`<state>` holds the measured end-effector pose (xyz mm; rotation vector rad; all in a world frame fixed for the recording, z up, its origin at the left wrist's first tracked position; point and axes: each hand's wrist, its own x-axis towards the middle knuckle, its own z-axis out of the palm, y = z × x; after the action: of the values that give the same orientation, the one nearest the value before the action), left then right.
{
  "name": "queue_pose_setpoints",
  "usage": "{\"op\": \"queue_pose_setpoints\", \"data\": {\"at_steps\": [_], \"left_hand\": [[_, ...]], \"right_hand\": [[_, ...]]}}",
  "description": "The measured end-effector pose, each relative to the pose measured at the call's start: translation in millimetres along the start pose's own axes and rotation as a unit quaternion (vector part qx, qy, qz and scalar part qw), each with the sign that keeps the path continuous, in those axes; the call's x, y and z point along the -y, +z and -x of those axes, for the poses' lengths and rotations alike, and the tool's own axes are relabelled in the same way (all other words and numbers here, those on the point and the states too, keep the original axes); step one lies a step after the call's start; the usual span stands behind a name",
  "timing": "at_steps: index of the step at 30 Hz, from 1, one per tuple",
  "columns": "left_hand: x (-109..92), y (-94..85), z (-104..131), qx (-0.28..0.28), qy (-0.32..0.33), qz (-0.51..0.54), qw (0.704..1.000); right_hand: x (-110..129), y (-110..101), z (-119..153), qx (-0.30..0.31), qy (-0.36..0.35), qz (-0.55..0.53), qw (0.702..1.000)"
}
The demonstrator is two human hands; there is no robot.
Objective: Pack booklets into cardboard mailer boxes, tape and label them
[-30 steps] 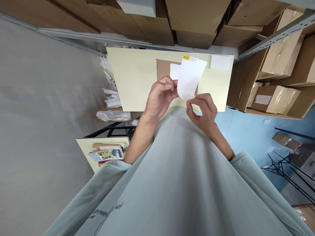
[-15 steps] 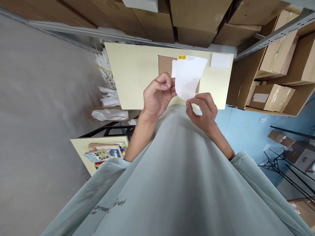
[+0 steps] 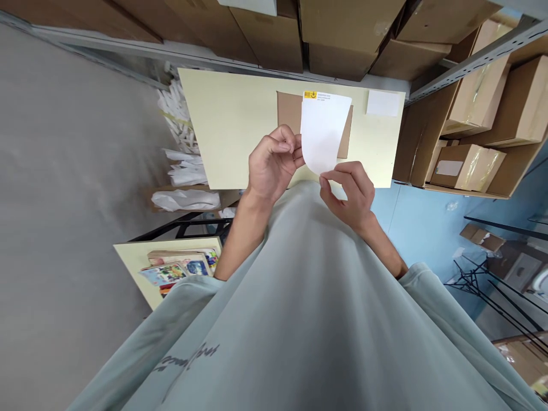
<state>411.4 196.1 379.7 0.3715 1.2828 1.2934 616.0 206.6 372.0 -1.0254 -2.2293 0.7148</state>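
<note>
A white paper label point(image 3: 325, 128) with a yellow logo and small print along its top lies over a flat brown cardboard piece point(image 3: 290, 107). Its lower end curls up toward me. My right hand point(image 3: 353, 191) pinches that lower edge between thumb and forefinger. At the label's left edge is my left hand point(image 3: 274, 160), palm turned up, thumb against the curled forefinger. The other fingertips of this hand reach the label's side and are partly hidden. What that pinch holds, if anything, I cannot make out. Under everything is a pale yellow tabletop point(image 3: 235, 131).
A white paper stack point(image 3: 382, 103) lies at the table's right end. Cardboard boxes point(image 3: 342, 60) line the shelf behind, and more boxes point(image 3: 471, 166) stand at right. White packaging bundles point(image 3: 186, 171) hang off the left side. Picture books point(image 3: 184, 268) rest on a lower-left board.
The label has shifted slightly left, and its upper part looks flatter. A white strip that showed at its left edge is now out of sight. Both hands keep their grips.
</note>
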Motion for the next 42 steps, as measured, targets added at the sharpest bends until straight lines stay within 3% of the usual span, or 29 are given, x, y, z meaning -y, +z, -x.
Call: {"op": "queue_pose_setpoints", "data": {"at_steps": [5, 15, 24, 28, 32, 36, 42], "left_hand": [[1.3, -3.4, 1.9, -0.018, 0.023, -0.037, 0.999], [-0.7, 7.6, 4.6, 0.007, 0.022, -0.018, 1.0], [8.0, 5.4, -3.2, -0.043, 0.034, -0.07, 0.996], [9.8, -1.3, -5.9, -0.039, 0.035, -0.061, 0.997], [6.6, -7.0, -5.1, -0.022, 0.019, -0.062, 0.998], [2.1, -9.1, -1.9, -0.006, 0.004, -0.065, 0.998], [1.0, -10.4, 0.0, -0.01, -0.019, -0.078, 0.997]], "right_hand": [[3.7, 3.0, 0.9, 0.0, -0.004, 0.02, 1.0], [4.8, 11.2, 5.1, 0.004, -0.024, 0.055, 0.998], [6.6, 9.6, -2.2, 0.092, -0.043, 0.006, 0.995], [-1.1, -2.3, -10.7, 0.034, 0.061, -0.043, 0.997], [-24.5, -7.3, -22.7, -0.02, 0.185, -0.083, 0.979], [-42.2, 1.7, -28.4, -0.007, 0.232, -0.153, 0.96], [-39.6, 12.0, -29.0, 0.012, 0.261, -0.191, 0.946]]}}
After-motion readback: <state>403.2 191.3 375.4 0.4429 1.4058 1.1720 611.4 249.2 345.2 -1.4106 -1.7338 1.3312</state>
